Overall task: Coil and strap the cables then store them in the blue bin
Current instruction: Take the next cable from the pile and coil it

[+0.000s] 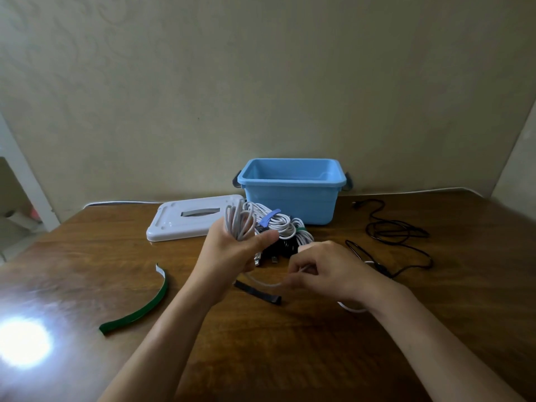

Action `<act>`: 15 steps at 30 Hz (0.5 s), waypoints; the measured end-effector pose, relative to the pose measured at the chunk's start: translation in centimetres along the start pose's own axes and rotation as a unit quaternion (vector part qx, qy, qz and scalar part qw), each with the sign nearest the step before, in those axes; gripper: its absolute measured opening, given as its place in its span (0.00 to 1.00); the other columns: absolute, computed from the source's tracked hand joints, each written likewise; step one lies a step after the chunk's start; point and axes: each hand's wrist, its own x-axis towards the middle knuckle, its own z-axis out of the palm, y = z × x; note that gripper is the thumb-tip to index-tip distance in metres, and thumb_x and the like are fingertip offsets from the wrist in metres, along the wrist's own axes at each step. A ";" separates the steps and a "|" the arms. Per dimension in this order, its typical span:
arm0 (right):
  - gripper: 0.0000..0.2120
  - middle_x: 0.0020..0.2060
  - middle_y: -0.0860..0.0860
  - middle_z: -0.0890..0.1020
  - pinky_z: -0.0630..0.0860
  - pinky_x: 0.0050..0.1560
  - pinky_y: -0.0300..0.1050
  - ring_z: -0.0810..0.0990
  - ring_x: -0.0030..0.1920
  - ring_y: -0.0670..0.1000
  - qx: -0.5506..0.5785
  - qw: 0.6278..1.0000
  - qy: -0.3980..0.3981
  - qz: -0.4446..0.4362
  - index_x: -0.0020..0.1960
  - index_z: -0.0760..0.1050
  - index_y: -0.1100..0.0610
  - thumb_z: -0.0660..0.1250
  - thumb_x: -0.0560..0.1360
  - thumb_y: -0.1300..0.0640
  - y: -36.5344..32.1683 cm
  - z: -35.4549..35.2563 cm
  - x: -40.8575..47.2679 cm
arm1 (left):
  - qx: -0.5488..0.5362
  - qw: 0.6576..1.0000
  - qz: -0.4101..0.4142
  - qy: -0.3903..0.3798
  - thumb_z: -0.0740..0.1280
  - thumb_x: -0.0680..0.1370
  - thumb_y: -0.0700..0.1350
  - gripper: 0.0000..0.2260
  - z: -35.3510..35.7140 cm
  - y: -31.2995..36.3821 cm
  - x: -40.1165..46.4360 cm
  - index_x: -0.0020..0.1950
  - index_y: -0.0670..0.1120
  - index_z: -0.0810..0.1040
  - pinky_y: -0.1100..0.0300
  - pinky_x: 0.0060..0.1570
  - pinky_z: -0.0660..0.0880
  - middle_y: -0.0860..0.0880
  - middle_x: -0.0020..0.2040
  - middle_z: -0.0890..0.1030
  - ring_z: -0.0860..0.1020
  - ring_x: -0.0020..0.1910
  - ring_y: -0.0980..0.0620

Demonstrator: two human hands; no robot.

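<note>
Glossy wood table [290, 343], looped white cable [239, 221]

Left hand [232, 250] covers the lower part of the white cable coil [239, 220], so can't tell how many loops it holds. Right hand's fingers [298, 275] are blurred w/ motion; the cable end there is a smear. Black cables [278, 248] behind the hands mostly hidden (plugs too small to ID). Blue bin [290, 198] floor out of sight behind its front wall. Counter [290, 343] cut off at bottom edge, and glare washes out its left corner.
</note>
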 end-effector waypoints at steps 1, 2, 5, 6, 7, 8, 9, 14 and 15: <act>0.08 0.37 0.42 0.77 0.69 0.39 0.44 0.75 0.40 0.42 0.008 1.000 0.014 -0.001 0.41 0.81 0.43 0.71 0.75 0.40 0.2 0.1 0.1 | 0.016 1.000 -0.005 0.007 0.74 0.75 0.38 0.14 0.1 -0.1 0.0 0.36 0.47 0.71 0.62 0.23 0.66 0.54 0.26 0.69 0.66 0.24 0.56; 0.07 0.38 0.42 0.77 0.70 0.39 0.44 0.75 0.41 0.42 0.025 0.999 0.026 -0.001 0.42 0.81 0.43 0.72 0.75 0.41 0.3 0.1 0.1 | 0.018 1.000 -0.010 0.011 0.72 0.77 0.36 0.13 0.1 -0.2 0.1 0.38 0.46 0.70 0.61 0.24 0.66 0.54 0.26 0.69 0.67 0.24 0.56; 0.05 0.42 0.40 0.76 0.70 0.42 0.41 0.75 0.44 0.40 0.048 0.998 0.043 -0.019 0.42 0.78 0.40 0.72 0.75 0.44 0.6 -0.2 0.2 | -0.021 0.999 -0.030 0.006 0.65 0.82 0.40 0.07 0.1 -0.4 0.1 0.46 0.44 0.69 0.60 0.24 0.63 0.52 0.27 0.67 0.63 0.25 0.53; 0.06 0.44 0.40 0.76 0.69 0.43 0.40 0.74 0.46 0.39 0.040 0.998 0.044 -0.026 0.42 0.77 0.39 0.72 0.76 0.46 0.7 -0.3 0.2 | -0.035 0.999 -0.037 0.003 0.63 0.83 0.42 0.06 0.1 -0.5 0.1 0.48 0.43 0.70 0.60 0.24 0.61 0.52 0.28 0.65 0.62 0.26 0.53; 0.06 0.44 0.40 0.76 0.69 0.43 0.41 0.74 0.47 0.40 0.031 0.998 0.045 -0.029 0.43 0.76 0.39 0.71 0.77 0.47 0.8 -0.3 0.3 | -0.051 0.998 -0.042 -0.003 0.62 0.84 0.45 0.07 0.1 -0.6 0.1 0.51 0.42 0.72 0.61 0.25 0.60 0.51 0.28 0.63 0.60 0.26 0.53; 0.06 0.44 0.40 0.76 0.69 0.43 0.42 0.73 0.47 0.40 0.024 0.998 0.050 -0.028 0.43 0.76 0.39 0.71 0.77 0.48 0.8 -0.2 0.3 | -0.064 0.997 -0.045 -0.011 0.60 0.85 0.49 0.12 0.2 -0.6 0.0 0.53 0.40 0.74 0.61 0.25 0.58 0.50 0.29 0.62 0.59 0.26 0.53; 0.06 0.43 0.40 0.77 0.69 0.43 0.42 0.74 0.46 0.40 0.018 0.998 0.062 -0.021 0.43 0.76 0.40 0.71 0.77 0.47 0.9 -0.1 0.4 | -0.072 0.996 -0.044 -0.020 0.58 0.85 0.52 0.17 0.3 -0.6 0.0 0.55 0.39 0.76 0.61 0.26 0.57 0.50 0.29 0.61 0.58 0.26 0.53; 0.18 0.30 0.42 0.75 0.60 0.31 0.39 0.74 0.33 0.42 -0.023 0.983 0.178 0.022 0.38 0.75 0.45 0.62 0.75 0.32 1.3 0.6 0.3 | -0.040 0.998 -0.030 -0.047 0.56 0.82 0.59 0.22 1.1 -0.5 -0.4 0.55 0.43 0.81 0.59 0.26 0.61 0.39 0.33 0.67 0.62 0.26 0.49; 0.20 0.29 0.42 0.74 0.60 0.30 0.39 0.73 0.32 0.42 -0.032 0.980 0.193 0.031 0.38 0.75 0.45 0.61 0.75 0.30 1.3 0.6 0.3 | -0.030 0.998 -0.029 -0.049 0.56 0.82 0.60 0.22 1.2 -0.5 -0.3 0.54 0.44 0.82 0.59 0.26 0.62 0.36 0.35 0.69 0.63 0.27 0.48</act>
